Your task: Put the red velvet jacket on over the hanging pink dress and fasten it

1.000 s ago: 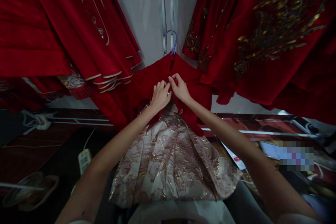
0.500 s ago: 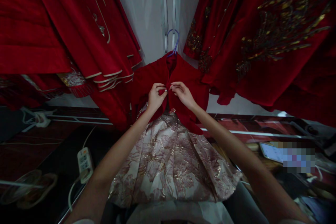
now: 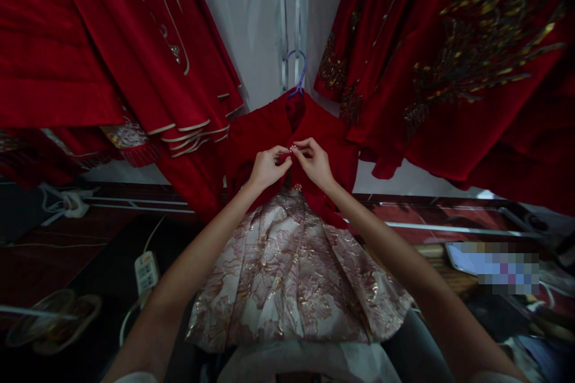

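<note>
Red robes [image 3: 90,60] crowd the far left, their hems near the left hand [image 3: 265,167], whose fingertips pinch the front edge of the small red jacket [image 3: 251,137] hanging centre. The right hand [image 3: 317,164] pinches the facing edge; embroidered robes [image 3: 449,60] close the right.

Both arms stretched forward; the left hand [image 3: 266,167] and right hand [image 3: 315,163] met fingertip to fingertip, fingers pinched, just below the hanger hook [image 3: 296,72].
</note>
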